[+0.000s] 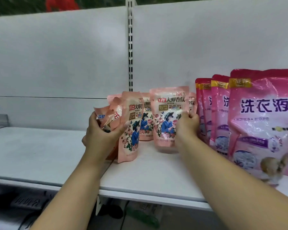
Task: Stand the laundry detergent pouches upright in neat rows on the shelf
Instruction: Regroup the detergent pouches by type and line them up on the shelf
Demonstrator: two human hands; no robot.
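**Two pouches in hand, a soft row leaning behind**

Nearest to me, my forearms are reaching over the shelf (40,156) edge, and at the far right a big pink bag (263,123) is standing close to the front lip, with two more like it (220,113) lined up behind.

My left hand (99,135) is curling round a bunch of peach pouches: the thumb is pressing the front pouch (131,127), which is tilting to the left, while the fingers are wrapping a crumpled pouch (106,117) that is bent over at the top. My right hand (187,127) is pinching the right edge of a second pouch (169,117), which is nearly upright with its base on or just above the shelf; I cannot tell which.

My judgement: the left bunch is the risk. These pouches are soft and slippery, so if I am letting go before the bases are sitting flat, the front one is likely toppling forward and dragging the crumpled one down. My right wrist is also working just beside the pink bags, and a nudge could be knocking that row askew.

Behind, a third pouch (146,123) is standing between the two held ones, and a sliver of another (192,103) is peeking out by the pink bags. Further back, the white panel and slotted upright (130,47) are closing off the rear, limiting how deep the rows can go.
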